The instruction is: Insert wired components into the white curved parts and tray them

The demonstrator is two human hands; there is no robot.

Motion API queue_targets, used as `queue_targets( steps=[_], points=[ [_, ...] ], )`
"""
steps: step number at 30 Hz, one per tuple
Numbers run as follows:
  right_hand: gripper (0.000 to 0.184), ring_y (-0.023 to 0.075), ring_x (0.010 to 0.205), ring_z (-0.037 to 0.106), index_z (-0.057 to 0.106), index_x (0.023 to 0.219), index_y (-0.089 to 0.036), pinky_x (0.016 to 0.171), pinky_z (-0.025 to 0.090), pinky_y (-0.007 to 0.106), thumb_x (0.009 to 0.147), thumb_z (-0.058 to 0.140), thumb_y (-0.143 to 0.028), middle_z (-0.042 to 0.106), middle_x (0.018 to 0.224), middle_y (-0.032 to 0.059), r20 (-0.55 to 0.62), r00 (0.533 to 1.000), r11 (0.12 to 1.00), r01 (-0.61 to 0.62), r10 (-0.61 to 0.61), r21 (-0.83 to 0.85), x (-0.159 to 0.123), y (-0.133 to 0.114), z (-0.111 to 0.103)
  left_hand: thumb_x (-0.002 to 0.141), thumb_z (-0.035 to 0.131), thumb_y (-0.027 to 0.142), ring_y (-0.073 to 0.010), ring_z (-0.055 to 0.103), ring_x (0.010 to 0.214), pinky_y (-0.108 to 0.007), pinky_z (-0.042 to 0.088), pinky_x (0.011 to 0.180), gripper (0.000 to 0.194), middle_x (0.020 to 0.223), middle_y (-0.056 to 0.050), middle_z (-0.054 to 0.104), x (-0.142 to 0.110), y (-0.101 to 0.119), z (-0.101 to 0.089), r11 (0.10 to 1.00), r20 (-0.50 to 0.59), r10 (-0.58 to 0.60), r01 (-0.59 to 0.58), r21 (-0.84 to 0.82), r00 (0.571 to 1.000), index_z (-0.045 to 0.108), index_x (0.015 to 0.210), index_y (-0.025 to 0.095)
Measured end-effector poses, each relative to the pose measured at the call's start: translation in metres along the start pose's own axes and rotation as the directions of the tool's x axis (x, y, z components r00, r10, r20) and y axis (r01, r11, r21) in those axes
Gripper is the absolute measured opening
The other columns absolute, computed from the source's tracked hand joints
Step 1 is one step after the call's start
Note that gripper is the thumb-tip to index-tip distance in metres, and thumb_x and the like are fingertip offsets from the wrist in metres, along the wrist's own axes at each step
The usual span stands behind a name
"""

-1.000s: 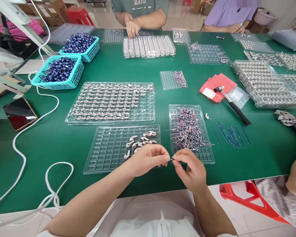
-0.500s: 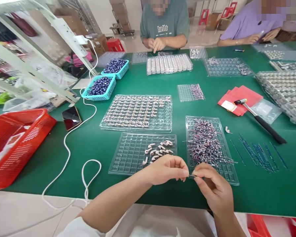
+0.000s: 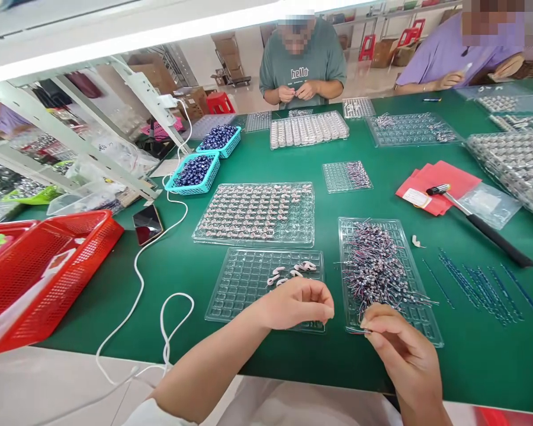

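My right hand [image 3: 404, 352] pinches a small part with thin wires [image 3: 363, 331], just over the near edge of a clear tray [image 3: 420, 316]. A heap of small wired parts [image 3: 375, 263] with red, blue and white leads fills much of that tray. To its left, my left hand [image 3: 299, 305] is closed with thumb and fingertips together; what they hold, if anything, is too small to make out. It hovers over another clear tray [image 3: 237, 284], where several white curved earbud-like shells [image 3: 295, 273] lie, some hidden by the hand. The two hands are apart.
Beyond is a tray of rows of white shells [image 3: 249, 210]. Blue baskets [image 3: 195, 186] hold dark beads-like pieces. A phone [image 3: 147, 225], white cable [image 3: 135, 266] and red basket [image 3: 71, 284] are left; a black-handled tool [image 3: 500, 239] and blue strips [image 3: 475, 284] right. Two co-workers sit opposite.
My hands have drawn apart from their meeting point, the right one moving rightward with the small wired part. The view has tilted upward, bringing a bright lamp into the top.
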State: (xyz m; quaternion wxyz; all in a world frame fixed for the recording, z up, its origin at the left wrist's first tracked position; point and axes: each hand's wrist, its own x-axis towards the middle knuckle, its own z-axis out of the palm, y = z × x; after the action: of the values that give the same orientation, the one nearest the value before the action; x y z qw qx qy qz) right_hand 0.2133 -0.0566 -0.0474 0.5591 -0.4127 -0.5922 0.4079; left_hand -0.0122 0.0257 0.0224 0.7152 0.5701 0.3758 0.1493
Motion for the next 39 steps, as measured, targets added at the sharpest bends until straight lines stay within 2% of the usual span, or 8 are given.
queue_targets(
  steps=[3, 6, 9, 17, 29, 32, 36, 39],
  points=[
    [0.019, 0.0204, 0.085, 0.065, 0.070, 0.096, -0.027, 0.066, 0.058, 0.029, 0.088, 0.062, -0.011, 0.066, 0.087, 0.0055, -0.025, 1.000, 1.000, 0.007, -0.007, 0.003, -0.001, 0.001, 0.000, 0.090, 0.057, 0.033, -0.0140, 0.057, 0.068, -0.024, 0.045, 0.061, 0.020, 0.079, -0.003, 0.068, -0.005, 0.010, -0.025, 0.896, -0.252, 0.108, 0.016, 0.444, 0.962, 0.068, 0.082, 0.018],
    [0.019, 0.0200, 0.085, 0.065, 0.070, 0.095, -0.027, 0.065, 0.057, 0.028, 0.087, 0.063, -0.012, 0.067, 0.088, 0.0055, -0.035, 0.999, 1.000, 0.003, -0.003, -0.016, 0.000, 0.000, 0.001, 0.093, 0.051, 0.035, -0.0193, 0.063, 0.077, -0.030, 0.049, 0.069, 0.023, 0.089, -0.004, 0.072, -0.009, 0.012, -0.065, 0.706, -0.584, 0.215, 0.289, 0.647, 0.783, 0.069, 0.090, 0.021],
    [0.017, 0.0194, 0.083, 0.065, 0.070, 0.094, -0.027, 0.065, 0.057, 0.028, 0.087, 0.064, -0.013, 0.067, 0.089, 0.0057, -0.037, 0.999, 1.000, -0.004, 0.003, -0.029, 0.001, -0.002, 0.002, 0.093, 0.048, 0.029, -0.0259, 0.064, 0.088, -0.035, 0.049, 0.074, 0.021, 0.097, -0.010, 0.071, -0.010, 0.005, -0.104, 0.648, -0.723, 0.245, 0.446, 0.618, 0.646, 0.066, 0.097, 0.018],
    [0.014, 0.0179, 0.082, 0.064, 0.070, 0.093, -0.026, 0.064, 0.055, 0.026, 0.088, 0.064, -0.014, 0.066, 0.090, 0.0055, -0.039, 0.999, 0.999, -0.029, 0.028, -0.024, 0.000, -0.002, 0.002, 0.088, 0.059, 0.040, -0.0304, 0.065, 0.092, -0.034, 0.048, 0.070, 0.026, 0.096, -0.014, 0.073, 0.012, -0.020, -0.134, 0.534, -0.740, 0.170, 0.570, 0.624, 0.651, 0.070, 0.083, 0.016],
    [0.012, 0.0162, 0.084, 0.065, 0.070, 0.092, -0.026, 0.068, 0.055, 0.022, 0.088, 0.065, -0.016, 0.067, 0.092, 0.0047, -0.047, 0.998, 0.998, -0.044, 0.042, -0.053, -0.001, 0.002, 0.002, 0.085, 0.057, 0.028, -0.0340, 0.060, 0.106, -0.039, 0.048, 0.083, 0.017, 0.104, -0.015, 0.069, 0.011, -0.013, -0.116, 0.591, -0.794, 0.293, 0.551, 0.589, 0.533, 0.070, 0.081, 0.016],
    [0.010, 0.0163, 0.085, 0.065, 0.070, 0.092, -0.025, 0.068, 0.056, 0.021, 0.087, 0.067, -0.017, 0.066, 0.094, 0.0049, -0.056, 0.997, 0.995, -0.065, 0.061, -0.075, -0.005, 0.004, 0.000, 0.088, 0.054, 0.029, -0.0258, 0.065, 0.091, -0.034, 0.049, 0.077, 0.018, 0.095, -0.009, 0.072, 0.003, -0.003, -0.090, 0.659, -0.761, 0.308, 0.448, 0.604, 0.571, 0.068, 0.085, 0.018],
    [0.008, 0.0174, 0.087, 0.066, 0.071, 0.091, -0.025, 0.069, 0.057, 0.022, 0.086, 0.068, -0.019, 0.066, 0.098, 0.0055, -0.077, 0.992, 0.991, -0.105, 0.098, -0.089, -0.008, 0.007, -0.002, 0.090, 0.056, 0.033, -0.0156, 0.065, 0.072, -0.024, 0.050, 0.065, 0.017, 0.082, -0.002, 0.072, -0.001, 0.007, -0.040, 0.743, -0.634, 0.298, 0.244, 0.623, 0.713, 0.066, 0.088, 0.020],
    [0.008, 0.0188, 0.091, 0.066, 0.071, 0.090, -0.024, 0.072, 0.057, 0.024, 0.085, 0.069, -0.019, 0.066, 0.101, 0.0063, -0.110, 0.987, 0.990, -0.126, 0.118, -0.066, -0.011, 0.012, -0.003, 0.089, 0.058, 0.029, -0.0134, 0.063, 0.071, -0.023, 0.051, 0.065, 0.026, 0.087, -0.003, 0.071, 0.001, 0.009, -0.006, 0.881, -0.497, 0.275, -0.009, 0.473, 0.823, 0.061, 0.112, 0.017]
  ],
)
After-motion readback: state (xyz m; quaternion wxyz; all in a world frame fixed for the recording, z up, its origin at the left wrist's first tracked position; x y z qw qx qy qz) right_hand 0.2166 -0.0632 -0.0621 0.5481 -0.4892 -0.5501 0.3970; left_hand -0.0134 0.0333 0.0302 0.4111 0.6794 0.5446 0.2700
